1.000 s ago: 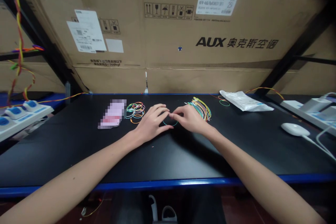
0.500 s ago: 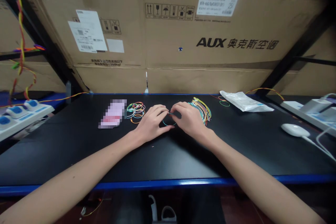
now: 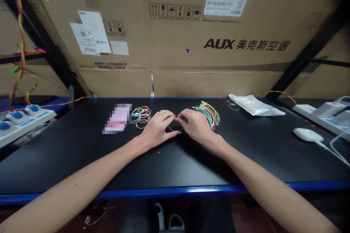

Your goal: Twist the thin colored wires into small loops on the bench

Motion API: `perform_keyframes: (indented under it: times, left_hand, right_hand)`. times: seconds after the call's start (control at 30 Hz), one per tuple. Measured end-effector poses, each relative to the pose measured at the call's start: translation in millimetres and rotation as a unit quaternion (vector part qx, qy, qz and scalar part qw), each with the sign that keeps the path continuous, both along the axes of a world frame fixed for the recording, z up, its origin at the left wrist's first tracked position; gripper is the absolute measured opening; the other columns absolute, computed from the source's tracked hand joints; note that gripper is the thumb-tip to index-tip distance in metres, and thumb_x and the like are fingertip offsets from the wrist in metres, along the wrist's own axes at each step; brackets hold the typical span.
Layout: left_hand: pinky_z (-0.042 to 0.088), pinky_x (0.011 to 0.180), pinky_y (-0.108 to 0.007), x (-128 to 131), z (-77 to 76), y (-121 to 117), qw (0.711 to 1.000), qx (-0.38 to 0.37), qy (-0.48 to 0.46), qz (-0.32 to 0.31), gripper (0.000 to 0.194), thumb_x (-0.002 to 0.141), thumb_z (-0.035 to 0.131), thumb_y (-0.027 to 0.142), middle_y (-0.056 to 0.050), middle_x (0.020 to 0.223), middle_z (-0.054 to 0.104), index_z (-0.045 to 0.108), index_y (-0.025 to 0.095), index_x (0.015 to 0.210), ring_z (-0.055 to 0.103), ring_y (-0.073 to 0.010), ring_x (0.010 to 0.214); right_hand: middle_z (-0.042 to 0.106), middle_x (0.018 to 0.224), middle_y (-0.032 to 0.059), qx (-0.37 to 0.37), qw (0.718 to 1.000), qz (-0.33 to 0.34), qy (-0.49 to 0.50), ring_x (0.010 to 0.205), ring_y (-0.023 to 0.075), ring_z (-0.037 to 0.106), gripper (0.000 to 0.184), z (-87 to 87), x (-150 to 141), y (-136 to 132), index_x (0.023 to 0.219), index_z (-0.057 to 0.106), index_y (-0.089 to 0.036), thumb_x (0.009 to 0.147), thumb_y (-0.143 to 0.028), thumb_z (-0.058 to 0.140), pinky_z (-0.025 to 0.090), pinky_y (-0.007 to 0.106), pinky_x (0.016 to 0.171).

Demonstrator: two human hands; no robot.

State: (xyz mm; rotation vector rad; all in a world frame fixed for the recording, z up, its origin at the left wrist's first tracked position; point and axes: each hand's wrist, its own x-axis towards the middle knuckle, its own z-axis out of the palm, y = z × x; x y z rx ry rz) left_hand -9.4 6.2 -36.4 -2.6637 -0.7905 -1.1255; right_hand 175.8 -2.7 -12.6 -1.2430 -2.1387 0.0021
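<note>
A thin teal wire loop point(image 3: 171, 129) is held between my hands over the middle of the black tabletop. My left hand point(image 3: 158, 126) pinches it from the left, with the thumb stretched under the loop. From the right, my right hand point(image 3: 196, 124) pinches it as well, fingertips meeting those of the left. The wire's ends are hidden behind the fingers. Just left of my left hand lies a pile of coloured wire loops point(image 3: 141, 115), each bent into a ring. Behind my right hand is a bundle of coloured wires point(image 3: 212, 113), lying side by side and gently curved.
A pixelated pink item point(image 3: 117, 118) lies at the left. Toward the right are a white plastic bag point(image 3: 254, 105) and a white mouse-shaped device point(image 3: 307, 135) with a cable. Power strips point(image 3: 24, 120) stand at both sides. A large cardboard box point(image 3: 175, 36) forms the back.
My right fingertips have shifted slightly and closed against the left ones, covering the bit of wire end that showed between them. Everything else stays in place.
</note>
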Motion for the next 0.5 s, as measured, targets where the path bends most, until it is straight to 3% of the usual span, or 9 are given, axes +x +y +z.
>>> perform_keyframes:
  times: [0.17,0.33,0.5]
  left_hand:
    - [0.050,0.085,-0.045,-0.4,-1.5,1.8,1.000,0.023,0.004,0.016,0.038,0.079,0.066,0.042,-0.012,0.107,0.063,0.058,0.016,0.107,0.056,-0.0268,0.105]
    - [0.049,0.085,-0.045,-0.9,0.3,1.9,1.000,0.014,0.002,0.026,0.036,0.080,0.066,0.040,-0.012,0.108,0.063,0.058,0.016,0.106,0.056,-0.0264,0.105]
    - [0.050,0.086,-0.044,0.2,0.0,0.4,0.999,0.027,0.002,0.019,0.038,0.079,0.067,0.042,-0.012,0.107,0.063,0.058,0.015,0.105,0.056,-0.0263,0.106]
  right_hand:
    - [0.069,0.074,0.0027,-0.058,0.998,0.027,0.022,0.065,0.0147,0.060,0.021,0.4,1.2,2.0,0.081,0.068,-0.018,0.091,-0.028,0.052,0.038,0.026,0.057]
    - [0.069,0.094,0.0042,0.034,0.999,0.009,0.008,0.086,0.0187,0.061,0.011,-0.8,0.7,1.3,0.088,0.065,-0.019,0.083,-0.030,0.063,0.043,0.028,0.070]
    - [0.069,0.088,0.0023,0.055,0.998,0.006,-0.023,0.085,0.0186,0.060,0.002,-3.6,1.2,2.6,0.082,0.065,-0.020,0.081,-0.018,0.063,0.042,0.028,0.071]
